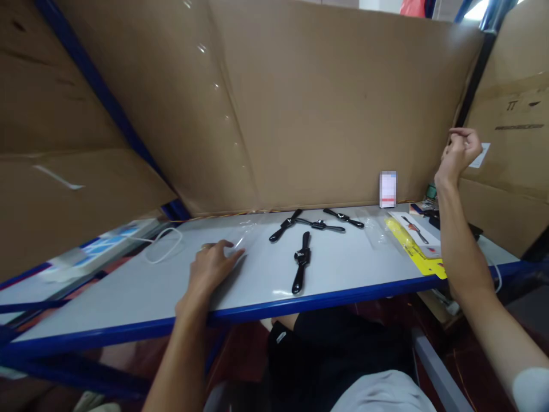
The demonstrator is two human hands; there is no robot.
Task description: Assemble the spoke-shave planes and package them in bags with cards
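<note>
My left hand [212, 265] rests on the left part of the table, thumb and forefinger apart. A clear plastic bag [245, 230] lies right by its fingertips; the hand seems to touch it. My right hand [458, 153] is raised at the right, in front of the cardboard, with its fingers curled in and nothing visible in them. Several black spokeshaves lie on the tabletop between the hands. One spokeshave [302, 263] points toward the front edge. Behind it lie another spokeshave [285, 226], a crosswise spokeshave [319, 225] and a tilted spokeshave [343, 217].
The white table [257, 286] has a blue front edge. At the right lie clear plastic packaging [373, 232], a printed card [414, 232] showing a spokeshave, and yellow cards [418, 257]. A phone [388, 190] leans against the back cardboard [334, 114]. A white cable [165, 257] loops at left.
</note>
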